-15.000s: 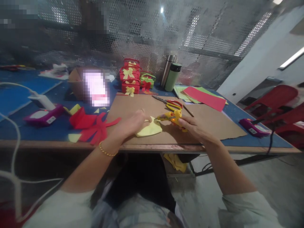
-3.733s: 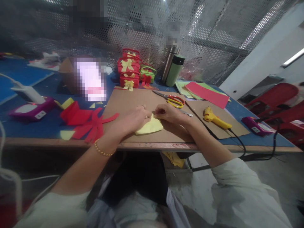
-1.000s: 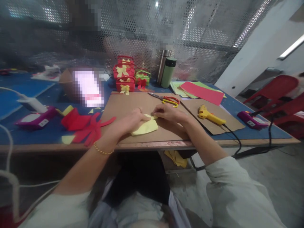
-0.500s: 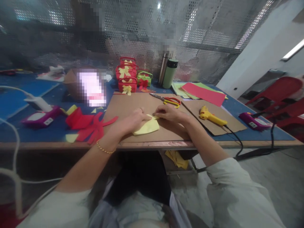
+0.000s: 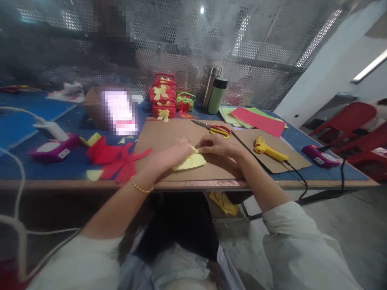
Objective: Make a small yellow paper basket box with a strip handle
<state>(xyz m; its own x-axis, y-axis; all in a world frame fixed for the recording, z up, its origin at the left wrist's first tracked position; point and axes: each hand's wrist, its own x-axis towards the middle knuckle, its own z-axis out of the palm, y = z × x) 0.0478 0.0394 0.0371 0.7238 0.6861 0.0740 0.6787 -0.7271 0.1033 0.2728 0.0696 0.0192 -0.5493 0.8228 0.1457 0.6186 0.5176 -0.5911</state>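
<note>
A piece of pale yellow felt point(image 5: 190, 163) lies on the brown cardboard point(image 5: 163, 133) at the front of the table. My left hand point(image 5: 180, 152) is closed on its upper left edge, the fingertips partly hidden. My right hand point(image 5: 216, 146) pinches the same felt at its upper right corner, thumb and fingers pressed together. The two hands nearly meet over its top edge. Just beyond my right hand lie scissors point(image 5: 220, 130) with red and yellow handles.
A yellow glue gun point(image 5: 270, 150) with a black cord rests on the right. Red felt pieces point(image 5: 110, 155) lie to the left. Small red boxes point(image 5: 163, 98) with bows, a green box point(image 5: 185, 102) and a green bottle point(image 5: 217, 96) stand at the back. Purple power blocks point(image 5: 321, 156) flank the table.
My hands have drawn closer together over the felt's top edge, and my left hand now covers more of it. The whole view has shifted slightly.
</note>
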